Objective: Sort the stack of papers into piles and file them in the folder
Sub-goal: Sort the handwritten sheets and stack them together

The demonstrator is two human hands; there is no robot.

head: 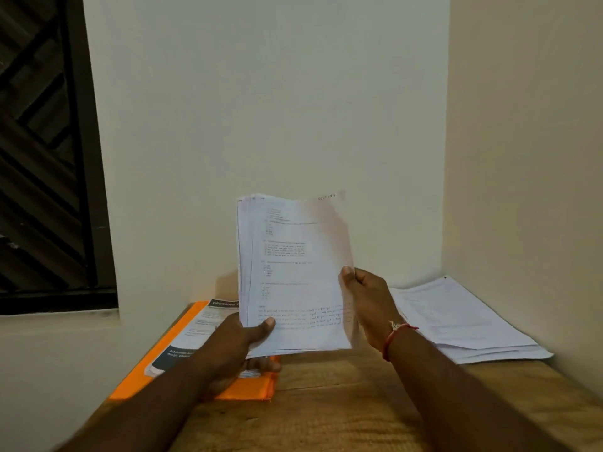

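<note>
The stack point(287, 256) is held up off the table point(326, 402), in the middle of the view. Its long axis runs nearly straight up, top edge toward 12 o'clock and leaning slightly to 1. The printed face is turned to the person and the lines read upright. It holds many sheets, fanned a little at the left edge, too fine to count.

The left hand point(235, 347) grips the stack's lower left corner, thumb across the front and fingers curled beneath. The right hand point(368, 298) pinches the right edge of the front sheet, thumb on the printed side. That edge is blurred. A red thread point(394, 334) circles the right wrist.

One orange folder point(248, 389) lies flat at 7 o'clock from the stack, its long axis running from 7 to 1. One printed pile point(202, 321) rests on it, with a dark header band. A second, white pile point(456, 321) lies on the table at 4 o'clock, against the right wall. That makes two laid piles, one held stack and one folder.

A dark window point(42, 158) sits at 10 o'clock.
</note>
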